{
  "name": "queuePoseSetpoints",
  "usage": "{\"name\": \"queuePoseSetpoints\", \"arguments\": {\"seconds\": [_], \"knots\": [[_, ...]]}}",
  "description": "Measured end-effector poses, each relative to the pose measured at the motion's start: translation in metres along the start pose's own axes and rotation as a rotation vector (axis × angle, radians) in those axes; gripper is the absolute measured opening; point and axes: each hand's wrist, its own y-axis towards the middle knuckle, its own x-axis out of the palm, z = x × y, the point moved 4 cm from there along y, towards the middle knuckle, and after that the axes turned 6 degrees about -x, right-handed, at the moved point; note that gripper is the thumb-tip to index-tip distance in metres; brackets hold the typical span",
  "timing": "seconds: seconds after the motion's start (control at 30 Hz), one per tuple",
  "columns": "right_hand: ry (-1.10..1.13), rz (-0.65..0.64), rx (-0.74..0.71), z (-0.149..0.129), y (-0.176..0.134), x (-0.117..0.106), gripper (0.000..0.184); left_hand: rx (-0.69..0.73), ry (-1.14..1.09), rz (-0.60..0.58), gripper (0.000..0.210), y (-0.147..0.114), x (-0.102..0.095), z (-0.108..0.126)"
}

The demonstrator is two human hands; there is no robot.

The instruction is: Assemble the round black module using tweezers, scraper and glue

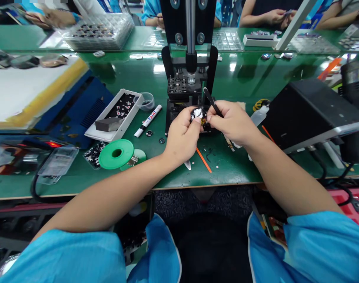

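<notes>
In front of the black press [191, 74], my left hand [182, 135] grips a small round dark part [198, 114] with a white piece and some amber film on it. My fingers cover much of the part, so its kind cannot be made out. My right hand [234, 120] is closed around black tweezers [212, 101], their rear end pointing up and left. Its fingertips meet the right edge of the round part. Where the tweezer tips are is hidden by my fingers. Below the hands an orange stick [203, 160] lies on the green bench.
To the left are a white tray [113, 116] of small parts, a paint marker [148, 120], a green spool [116, 153] and a blue machine [97, 94]. A black box-shaped device [303, 110] and a squeeze bottle [259, 114] stand right. Other people work across the bench.
</notes>
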Motion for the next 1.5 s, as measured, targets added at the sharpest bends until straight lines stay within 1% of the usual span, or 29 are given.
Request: {"name": "queuePoseSetpoints", "arguments": {"seconds": [0.1,0.17,0.3,0.43,0.5,0.7,0.8,0.9,0.97,1.0,1.1,1.17,1.23,1.3,1.5], "knots": [[-0.075,-0.003,0.005,-0.005,-0.001,0.000,0.011,0.071,0.106,-0.004,0.019,-0.002,-0.001,0.000],[-0.115,0.002,0.020,-0.008,-0.002,0.000,0.012,0.078,0.147,0.011,0.018,-0.003,-0.001,0.002],[-0.143,0.016,0.052,-0.010,-0.002,0.002,0.018,0.064,0.153,0.030,0.016,-0.007,0.001,0.010],[-0.117,0.018,0.033,-0.010,-0.001,0.003,0.019,0.060,0.145,0.034,0.016,-0.008,0.001,0.012],[-0.118,0.021,0.033,-0.010,-0.001,0.003,0.020,0.064,0.175,0.030,0.017,-0.007,0.000,0.012],[-0.084,0.005,0.070,-0.010,0.000,0.003,0.023,0.158,0.333,0.004,0.021,-0.004,-0.002,0.014],[-0.049,-0.001,0.086,-0.007,0.001,0.003,0.022,0.170,0.335,-0.004,0.023,-0.003,-0.002,0.014],[0.018,-0.003,0.071,-0.004,0.001,0.003,0.019,0.152,0.322,0.014,0.021,-0.001,-0.003,0.013],[0.102,0.006,0.066,-0.002,0.001,0.004,0.017,0.100,0.264,0.029,0.019,0.000,-0.003,0.013],[0.150,0.014,0.068,-0.001,0.001,0.004,0.016,0.043,0.204,0.028,0.019,0.001,-0.003,0.012],[0.284,0.040,0.078,0.000,0.002,0.004,0.015,-0.210,-0.085,-0.004,0.017,0.004,0.001,0.005],[0.344,0.050,0.100,0.000,0.003,0.004,0.014,-0.341,-0.283,-0.024,0.017,0.004,0.005,0.002],[0.383,0.049,0.140,-0.001,0.003,0.005,0.015,-0.382,-0.419,-0.030,0.017,0.004,0.007,0.003],[0.408,0.036,0.175,-0.001,0.003,0.006,0.015,-0.389,-0.489,-0.030,0.017,0.005,0.008,0.004],[0.451,-0.006,0.172,-0.002,0.001,0.008,0.012,-0.394,-0.553,-0.045,0.018,0.004,0.008,0.007]]}}
